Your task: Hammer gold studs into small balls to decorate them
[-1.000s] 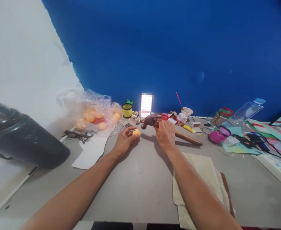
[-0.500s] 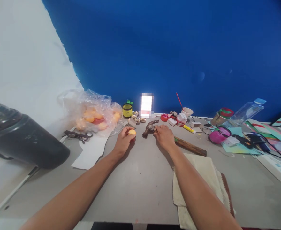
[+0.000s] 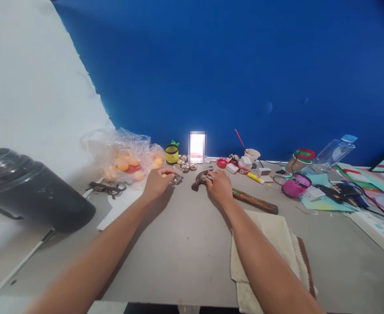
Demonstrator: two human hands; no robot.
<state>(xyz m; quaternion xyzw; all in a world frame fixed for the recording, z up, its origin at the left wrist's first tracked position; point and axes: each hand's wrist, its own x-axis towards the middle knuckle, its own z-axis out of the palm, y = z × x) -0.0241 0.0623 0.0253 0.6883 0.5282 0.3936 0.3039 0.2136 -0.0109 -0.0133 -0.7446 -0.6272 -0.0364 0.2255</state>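
Observation:
My left hand [image 3: 158,184] is closed, fingers pinched on a small orange ball [image 3: 167,175] that is mostly hidden behind them. Right at its fingertips is a small open box [image 3: 176,178] with little things in it, too small to name. A claw hammer [image 3: 255,201] with a wooden handle lies on the grey table [image 3: 182,248]. My right hand [image 3: 220,185] is wrapped over its neck, just behind the metal head. Several shiny gold balls [image 3: 185,166] sit beyond the small box.
At left are a dark bottle [image 3: 38,189], eyeglasses [image 3: 107,188] and a clear bag [image 3: 126,150] of orange balls. A folded cloth [image 3: 264,244] lies under my right forearm. Small boxes, a yellow tube [image 3: 255,177], a paper cup [image 3: 252,154] and a power strip [image 3: 380,231] are at right.
My left hand has moved left with the orange ball, turning so that the ball is mostly hidden and the small box shows more. My right hand stays on the hammer.

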